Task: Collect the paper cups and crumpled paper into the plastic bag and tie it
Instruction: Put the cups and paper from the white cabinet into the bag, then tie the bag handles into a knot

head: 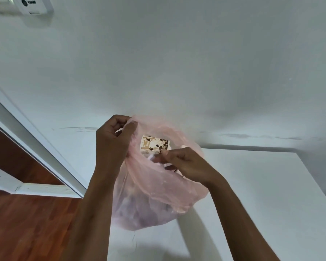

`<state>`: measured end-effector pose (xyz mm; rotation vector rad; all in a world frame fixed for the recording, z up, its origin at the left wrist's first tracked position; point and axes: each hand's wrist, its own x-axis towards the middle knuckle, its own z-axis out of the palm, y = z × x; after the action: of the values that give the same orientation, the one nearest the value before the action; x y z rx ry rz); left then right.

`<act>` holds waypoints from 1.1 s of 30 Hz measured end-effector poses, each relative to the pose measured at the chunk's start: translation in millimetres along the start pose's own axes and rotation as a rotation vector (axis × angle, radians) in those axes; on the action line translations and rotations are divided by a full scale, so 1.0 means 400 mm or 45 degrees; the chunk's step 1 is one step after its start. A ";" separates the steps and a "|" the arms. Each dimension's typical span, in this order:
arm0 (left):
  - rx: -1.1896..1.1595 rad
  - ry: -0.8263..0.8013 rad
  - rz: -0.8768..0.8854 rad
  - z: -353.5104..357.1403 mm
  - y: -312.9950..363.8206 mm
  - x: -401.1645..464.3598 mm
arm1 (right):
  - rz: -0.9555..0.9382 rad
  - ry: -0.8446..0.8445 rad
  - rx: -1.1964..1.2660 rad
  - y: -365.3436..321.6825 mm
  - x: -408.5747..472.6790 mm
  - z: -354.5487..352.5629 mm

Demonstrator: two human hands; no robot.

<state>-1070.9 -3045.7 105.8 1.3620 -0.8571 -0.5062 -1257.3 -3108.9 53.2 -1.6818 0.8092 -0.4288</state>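
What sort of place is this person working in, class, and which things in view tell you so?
Probably an indoor room in a home or office: a plain white wall with a white wall-mounted control unit, reddish-brown wooden floor, and a white table.

Pale grey-white wall across the upper frame, white wall unit at upper left, white door frame slanting down the left, reddish-brown wooden floor at lower left, white table at lower right, soft even light.

A white table (set against the wall) carries a pink plastic bag near its left edge.
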 end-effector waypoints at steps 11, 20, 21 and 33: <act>0.005 0.032 0.026 -0.030 0.005 -0.014 | 0.713 0.697 -0.606 0.177 -0.006 -0.119; 0.010 0.090 0.064 -0.060 0.014 -0.002 | 0.640 0.762 -0.086 0.177 -0.006 -0.134; 0.021 0.115 0.086 -0.066 0.018 0.006 | 0.589 0.812 -0.036 0.157 -0.005 -0.140; 1.077 -0.057 -0.206 -0.161 0.023 0.122 | 0.295 0.884 0.439 -0.055 -0.058 -0.269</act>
<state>-992.3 -3040.4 127.1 2.2104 -1.0554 -0.2960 -1338.2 -3165.7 106.5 -1.0939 1.3286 -0.9549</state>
